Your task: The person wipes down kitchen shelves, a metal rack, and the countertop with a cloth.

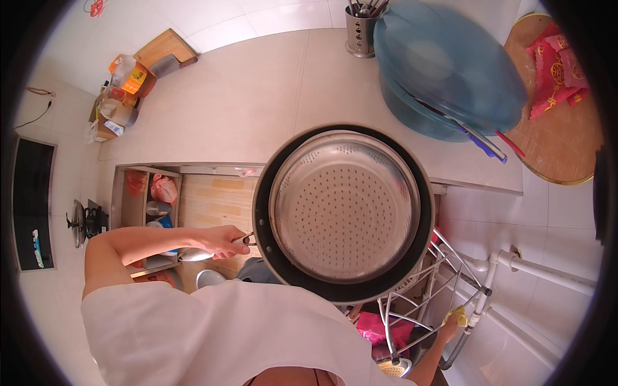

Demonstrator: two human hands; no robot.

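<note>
My left hand (pixel 227 242) grips the handle of a dark-rimmed frying pan (pixel 333 293), lifted in front of my chest. Inside the pan sits a round perforated metal steamer tray (pixel 343 222). At the lower right, my right hand (pixel 450 328) holds a yellow cloth (pixel 455 316) against a metal tube rack (pixel 429 304). The rack stands at an angle beside the white wall pipes. The pan hides part of it.
A tiled counter (pixel 231 106) runs ahead, carrying a blue plastic basin (pixel 400 106) with a tilted lid, a utensil holder (pixel 360 34), bottles (pixel 128 79) and a cutting board (pixel 166 48). White pipes (pixel 545 275) line the right wall. Open shelves (pixel 152 193) stand under the counter.
</note>
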